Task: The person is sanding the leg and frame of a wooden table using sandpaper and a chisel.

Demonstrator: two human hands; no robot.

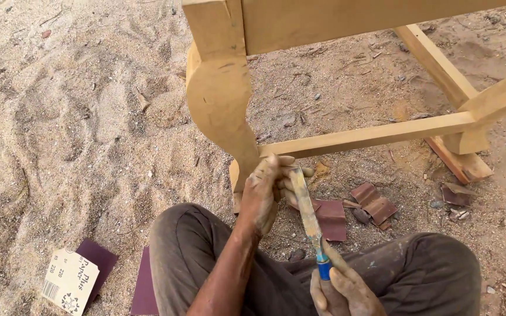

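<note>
the left hand (pixel 265 190) is curled around the tip of a knife (pixel 308 213), fingers pinching the putty-caked blade just below the leg (pixel 221 96) of a wooden frame. the right hand (pixel 341 289) is closed around the knife's blue handle, lower and nearer the person, so the blade slants up from it toward the leg's foot. both forearms come up between the person's knees in dark trousers (pixel 194 246). the leg is curved, smeared with tan filler, and stands in sand (pixel 60 129). a rail (pixel 370 134) runs right from the leg to the rest of the frame. just right of the leg's foot lie folded scraps of reddish sandpaper (pixel 373 202). well left of the leg and nearer the person, more sandpaper sheets (pixel 80 275) lie flat, one showing its pale printed back.
</note>
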